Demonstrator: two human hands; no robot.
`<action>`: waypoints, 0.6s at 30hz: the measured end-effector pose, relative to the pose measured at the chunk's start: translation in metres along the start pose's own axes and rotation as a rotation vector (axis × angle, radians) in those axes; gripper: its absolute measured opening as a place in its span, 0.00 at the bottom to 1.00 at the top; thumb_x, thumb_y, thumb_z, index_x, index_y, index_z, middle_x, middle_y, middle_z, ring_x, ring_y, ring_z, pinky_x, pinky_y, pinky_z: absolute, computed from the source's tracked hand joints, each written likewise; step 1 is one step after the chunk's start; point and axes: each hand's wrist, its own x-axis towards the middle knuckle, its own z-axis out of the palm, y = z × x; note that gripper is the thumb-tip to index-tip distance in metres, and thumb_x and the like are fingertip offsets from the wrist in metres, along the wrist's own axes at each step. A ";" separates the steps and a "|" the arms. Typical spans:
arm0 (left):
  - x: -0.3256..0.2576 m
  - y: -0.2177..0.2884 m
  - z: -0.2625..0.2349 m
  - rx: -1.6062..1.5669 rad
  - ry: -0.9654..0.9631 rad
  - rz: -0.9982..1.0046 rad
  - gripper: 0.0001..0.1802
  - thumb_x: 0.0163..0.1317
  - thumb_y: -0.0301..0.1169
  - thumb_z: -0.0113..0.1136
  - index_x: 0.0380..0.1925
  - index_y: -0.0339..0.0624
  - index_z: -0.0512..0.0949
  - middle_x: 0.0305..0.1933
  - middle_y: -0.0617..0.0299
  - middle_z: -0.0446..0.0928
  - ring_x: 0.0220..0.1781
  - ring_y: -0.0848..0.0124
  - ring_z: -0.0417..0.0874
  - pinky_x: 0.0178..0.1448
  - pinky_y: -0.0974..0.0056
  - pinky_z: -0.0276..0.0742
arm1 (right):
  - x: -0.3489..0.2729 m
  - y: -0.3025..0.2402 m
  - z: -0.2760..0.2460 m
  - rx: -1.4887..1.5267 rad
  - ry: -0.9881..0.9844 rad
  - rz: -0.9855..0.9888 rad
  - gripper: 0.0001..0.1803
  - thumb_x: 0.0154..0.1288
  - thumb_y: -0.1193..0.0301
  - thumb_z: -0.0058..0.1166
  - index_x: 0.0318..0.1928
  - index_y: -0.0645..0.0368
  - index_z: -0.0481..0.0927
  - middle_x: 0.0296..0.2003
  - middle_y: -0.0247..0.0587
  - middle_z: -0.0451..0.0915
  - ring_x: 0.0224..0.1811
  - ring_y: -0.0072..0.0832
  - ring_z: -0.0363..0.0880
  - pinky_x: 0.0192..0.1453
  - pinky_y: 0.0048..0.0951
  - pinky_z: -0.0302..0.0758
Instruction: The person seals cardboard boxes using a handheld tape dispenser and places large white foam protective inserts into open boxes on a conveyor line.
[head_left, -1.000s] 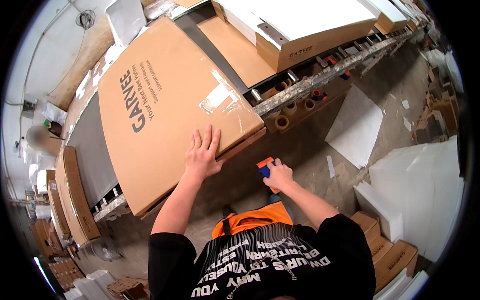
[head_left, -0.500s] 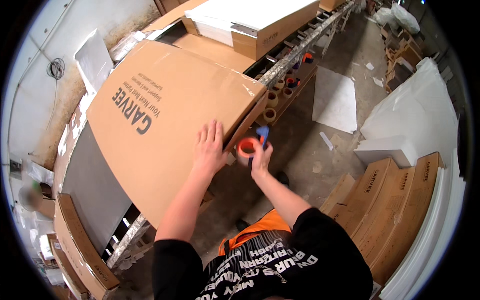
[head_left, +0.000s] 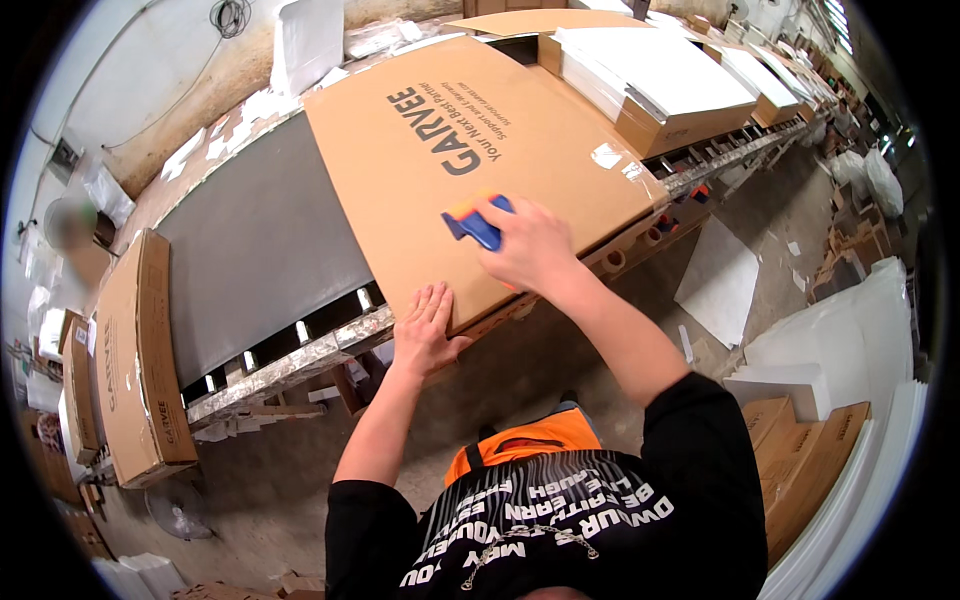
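Observation:
A large flat brown cardboard box (head_left: 385, 190) with dark printing lies on the conveyor in front of me. My left hand (head_left: 425, 328) rests on its near left corner, fingers stretched flat along the top and thumb held out at the edge. Gripped in my right hand (head_left: 532, 245) is a blue tape dispenser (head_left: 478, 228) with some orange and yellow on it. It is over the box top, close to the near edge, and whether it touches the cardboard I cannot tell. Part of the dispenser is hidden by my fingers. A strip of clear tape (head_left: 618, 160) shines near the box's right end.
A dark grey conveyor belt (head_left: 265, 235) runs left of the box, with a metal rail (head_left: 290, 368) along its front. Another carton (head_left: 140, 350) stands at the far left. Beyond the box sits an open carton with white panels (head_left: 655, 70). Cartons (head_left: 815, 460) lean at the lower right.
My right hand has brought the tape dispenser from beside the box to over its top. My left hand has shifted to the near left corner. The view has turned, placing the box farther right.

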 end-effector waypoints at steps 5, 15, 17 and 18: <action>-0.009 -0.005 0.000 -0.076 0.078 -0.014 0.45 0.33 0.45 0.77 0.54 0.34 0.76 0.60 0.48 0.75 0.64 0.55 0.75 0.70 0.54 0.68 | 0.020 -0.028 0.032 -0.310 -0.753 0.021 0.17 0.45 0.61 0.55 0.31 0.59 0.86 0.32 0.53 0.84 0.37 0.45 0.86 0.42 0.41 0.82; 0.000 0.003 -0.006 -0.051 0.107 -0.024 0.44 0.27 0.42 0.80 0.50 0.34 0.78 0.57 0.48 0.78 0.62 0.52 0.77 0.66 0.52 0.72 | -0.099 0.004 0.079 -0.409 -0.999 -0.159 0.15 0.43 0.61 0.63 0.33 0.52 0.87 0.34 0.37 0.86 0.39 0.32 0.85 0.38 0.38 0.81; -0.013 0.002 -0.017 -0.042 0.066 -0.044 0.44 0.27 0.42 0.80 0.50 0.33 0.78 0.57 0.47 0.77 0.61 0.52 0.77 0.67 0.52 0.72 | -0.136 0.031 0.113 -0.390 -0.989 -0.296 0.16 0.38 0.62 0.67 0.32 0.51 0.87 0.31 0.35 0.85 0.36 0.32 0.85 0.32 0.37 0.81; -0.007 -0.001 -0.014 -0.037 0.057 -0.079 0.44 0.28 0.42 0.80 0.50 0.33 0.79 0.57 0.46 0.77 0.61 0.52 0.77 0.67 0.51 0.72 | -0.148 0.054 0.116 -0.331 -1.076 -0.265 0.15 0.39 0.63 0.65 0.33 0.48 0.87 0.31 0.37 0.84 0.38 0.33 0.84 0.38 0.37 0.81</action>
